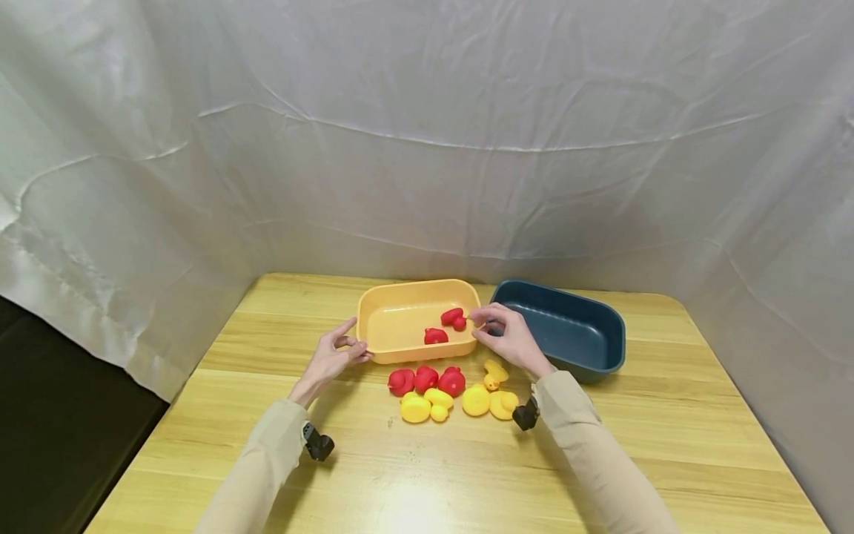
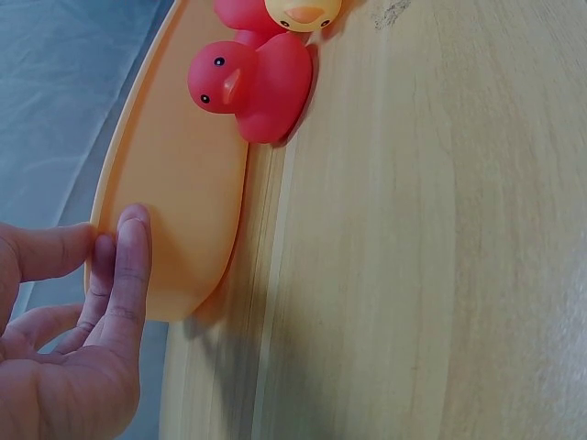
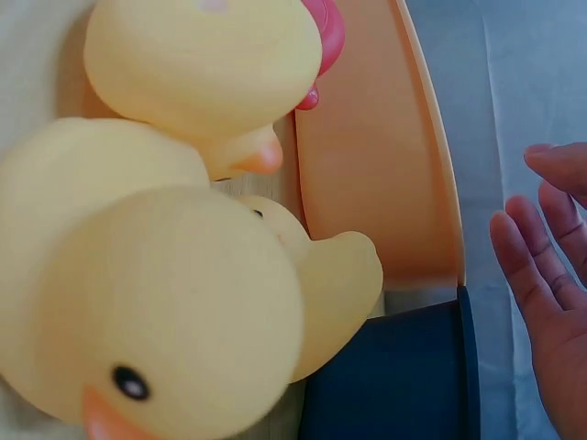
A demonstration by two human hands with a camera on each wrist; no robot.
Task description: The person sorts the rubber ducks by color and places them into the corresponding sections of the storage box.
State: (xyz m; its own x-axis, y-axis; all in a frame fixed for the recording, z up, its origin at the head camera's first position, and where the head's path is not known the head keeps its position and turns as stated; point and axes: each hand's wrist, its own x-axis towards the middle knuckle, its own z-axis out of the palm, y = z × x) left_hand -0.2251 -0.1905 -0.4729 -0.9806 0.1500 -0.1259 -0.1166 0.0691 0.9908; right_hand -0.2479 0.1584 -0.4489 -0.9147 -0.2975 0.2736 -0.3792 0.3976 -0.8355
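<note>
My left hand (image 1: 333, 360) is at the near left corner of a yellow-orange plastic bin (image 1: 407, 354). In the left wrist view, the thumb (image 2: 55, 252) and fingers of that hand pinch the bin's rim. Two red rubber ducks (image 1: 437, 336) lie inside the bin, toward its right end. My right hand (image 1: 510, 334) hovers by the bin's right rim, beside those ducks. Seen from the right wrist, its fingers (image 3: 527, 252) are loosely extended and hold nothing. Three red rubber ducks (image 1: 402, 381) and several yellow rubber ducks (image 1: 476, 400) lie on the table before the bin.
A dark blue bin (image 1: 607, 348) stands at the right, its left end close to the yellow-orange bin. Both are on a wooden table (image 1: 687, 430). Behind the table hangs a pale grey curtain (image 1: 467, 200). One yellow duck (image 1: 495, 369) lies below the right hand.
</note>
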